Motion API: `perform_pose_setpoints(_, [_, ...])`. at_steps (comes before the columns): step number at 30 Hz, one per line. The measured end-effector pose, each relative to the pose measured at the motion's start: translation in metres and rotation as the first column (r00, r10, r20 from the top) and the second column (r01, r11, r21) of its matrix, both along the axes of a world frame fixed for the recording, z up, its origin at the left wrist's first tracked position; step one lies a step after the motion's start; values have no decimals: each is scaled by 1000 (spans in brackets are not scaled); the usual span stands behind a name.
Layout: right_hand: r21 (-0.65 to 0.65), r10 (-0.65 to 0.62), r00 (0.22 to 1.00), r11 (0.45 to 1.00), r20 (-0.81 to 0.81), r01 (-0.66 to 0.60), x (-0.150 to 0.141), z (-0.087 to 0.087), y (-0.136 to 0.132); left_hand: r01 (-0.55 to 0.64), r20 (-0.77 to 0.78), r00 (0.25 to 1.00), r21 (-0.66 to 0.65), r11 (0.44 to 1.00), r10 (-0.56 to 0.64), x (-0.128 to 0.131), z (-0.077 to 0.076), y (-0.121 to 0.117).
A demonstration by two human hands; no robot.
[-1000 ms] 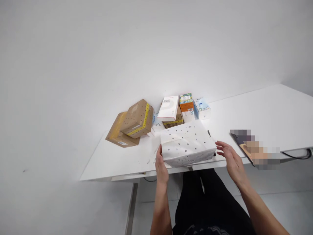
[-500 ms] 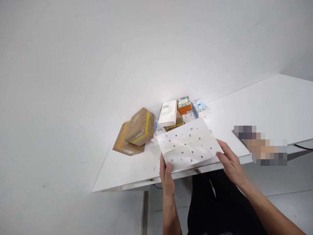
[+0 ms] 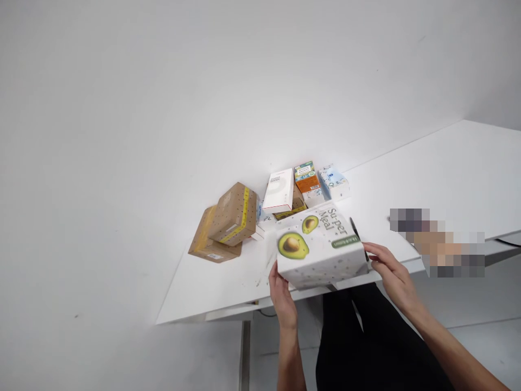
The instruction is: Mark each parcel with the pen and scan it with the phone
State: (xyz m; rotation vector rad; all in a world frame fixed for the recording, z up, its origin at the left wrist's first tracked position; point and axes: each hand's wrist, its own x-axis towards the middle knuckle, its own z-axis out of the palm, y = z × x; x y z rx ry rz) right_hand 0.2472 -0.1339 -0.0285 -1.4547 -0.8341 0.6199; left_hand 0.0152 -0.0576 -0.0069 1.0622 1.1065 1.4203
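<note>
A white meal box (image 3: pixel 315 260) printed with avocados and "Su-per Meal" is held between my two hands at the table's front edge. Its avocado face points up, and the spotted side faces me. My left hand (image 3: pixel 283 298) grips the lower left corner, with some fingers hidden behind it. At the right end, the fingers of my right hand (image 3: pixel 391 274) press against the box. A black pen (image 3: pixel 354 228) lies just beyond that end, partly behind the box.
Two taped brown cartons (image 3: pixel 228 217) are stacked on the left of the white table (image 3: pixel 195 293). Behind the meal box stand a white power bank box (image 3: pixel 279 190), an orange and green box (image 3: pixel 307 176) and a blue-white box (image 3: pixel 334 182). A pixelated patch covers something at right.
The box has been turned over toward me: its plain spotted face was up before, and the avocado face is up now. Both hands have shifted slightly lower.
</note>
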Motion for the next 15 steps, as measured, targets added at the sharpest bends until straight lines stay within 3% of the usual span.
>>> perform_pose_setpoints(4, [-32, -29, 999, 999, -30, 28, 1, 12, 1, 4, -82, 997, -21, 1000, -5, 5, 6, 2])
perform_pose_setpoints(9, [-51, 67, 998, 996, 2, -67, -5, 21, 5, -10, -180, 984, -63, 998, -1, 10, 6, 6])
perform_pose_setpoints(15, [-11, 95, 995, 995, -8, -95, -11, 33, 0, -27, 36, 999, -139, 990, 32, 4, 4, 2])
